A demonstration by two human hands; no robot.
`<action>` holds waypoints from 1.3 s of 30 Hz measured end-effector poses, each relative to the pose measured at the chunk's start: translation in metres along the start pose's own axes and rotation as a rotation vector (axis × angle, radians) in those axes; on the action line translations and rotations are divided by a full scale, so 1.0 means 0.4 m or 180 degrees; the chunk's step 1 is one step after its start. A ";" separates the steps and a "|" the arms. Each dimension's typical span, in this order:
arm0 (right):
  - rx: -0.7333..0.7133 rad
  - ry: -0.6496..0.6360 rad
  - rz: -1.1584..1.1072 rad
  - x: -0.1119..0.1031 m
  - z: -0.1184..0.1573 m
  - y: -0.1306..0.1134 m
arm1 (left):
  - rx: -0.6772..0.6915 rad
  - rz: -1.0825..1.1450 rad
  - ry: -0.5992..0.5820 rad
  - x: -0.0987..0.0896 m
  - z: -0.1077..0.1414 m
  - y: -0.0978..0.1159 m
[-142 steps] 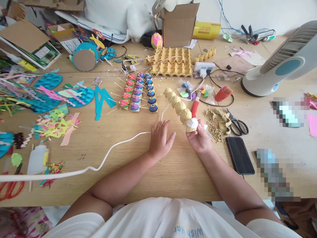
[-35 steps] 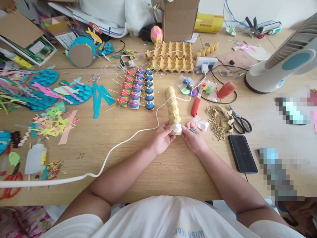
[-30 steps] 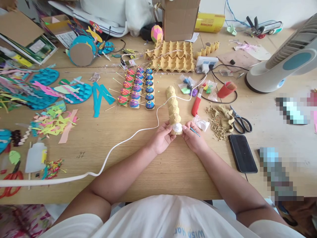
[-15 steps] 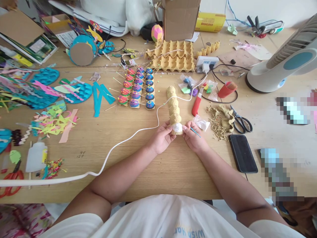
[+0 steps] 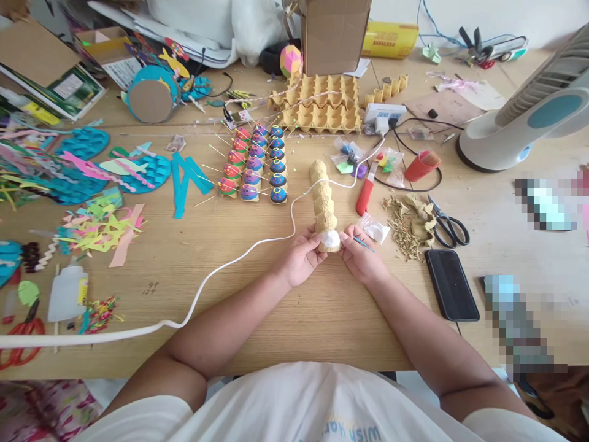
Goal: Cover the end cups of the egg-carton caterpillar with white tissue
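Observation:
A strip of yellowish egg-carton bumps [image 5: 323,196] points away from me on the table. White clay-like material [image 5: 329,238] covers its nearest bump. My left hand [image 5: 301,256] grips that near end from the left, thumb beside the white patch. On the other side, my right hand [image 5: 363,255] is closed round a thin blue tool [image 5: 363,244], with its thumb and fingertip at the edge of the white patch. A crumpled clear bag with white stuff [image 5: 375,229] lies just beyond the right hand.
A white cable [image 5: 239,248] runs across the table and over the strip. Painted carton strips [image 5: 252,162] with pins stand ahead left. To the right are a red-handled knife [image 5: 365,193], scissors [image 5: 448,227], carton scraps [image 5: 409,224], a phone [image 5: 452,285] and a fan [image 5: 519,116].
Hardly anything differs. The hands stay on the near end of the strip, with only a very slight shift of the fingers and of the blue tool.

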State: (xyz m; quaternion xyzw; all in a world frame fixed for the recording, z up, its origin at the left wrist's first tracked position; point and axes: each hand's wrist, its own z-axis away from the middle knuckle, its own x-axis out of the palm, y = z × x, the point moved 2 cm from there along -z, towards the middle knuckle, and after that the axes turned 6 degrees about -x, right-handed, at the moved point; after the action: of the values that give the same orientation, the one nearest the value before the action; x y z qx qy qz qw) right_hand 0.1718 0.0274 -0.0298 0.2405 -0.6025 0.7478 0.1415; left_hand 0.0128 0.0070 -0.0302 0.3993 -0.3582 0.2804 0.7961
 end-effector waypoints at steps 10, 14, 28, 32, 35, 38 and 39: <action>0.0014 -0.0029 0.0051 0.000 0.001 0.003 | -0.0088 0.0017 0.0101 0.014 0.009 0.008; 0.0021 -0.0019 0.0027 0.001 -0.001 0.002 | -0.0076 0.0029 0.0031 0.010 0.007 0.007; -0.0123 0.0004 0.0179 0.007 0.003 -0.003 | 0.0230 -0.0367 0.0120 0.011 0.009 0.000; -0.0197 -0.0066 0.0257 0.011 0.004 -0.002 | 0.0337 -0.0401 0.0242 0.011 0.009 0.000; -0.0250 -0.0054 0.0301 0.011 0.005 -0.001 | 0.0350 -0.0434 0.0269 0.011 0.009 0.002; -0.0265 -0.0049 0.0340 0.012 0.006 -0.001 | 0.0337 -0.0433 0.0257 0.011 0.009 0.003; -0.0275 -0.0047 0.0353 0.012 0.006 -0.001 | 0.0330 -0.0418 0.0240 0.011 0.009 0.004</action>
State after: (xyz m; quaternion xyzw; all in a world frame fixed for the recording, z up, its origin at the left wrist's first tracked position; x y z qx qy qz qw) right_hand 0.1683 0.0248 -0.0265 0.2060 -0.6476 0.7259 0.1056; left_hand 0.0129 0.0054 -0.0246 0.4516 -0.2860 0.2606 0.8039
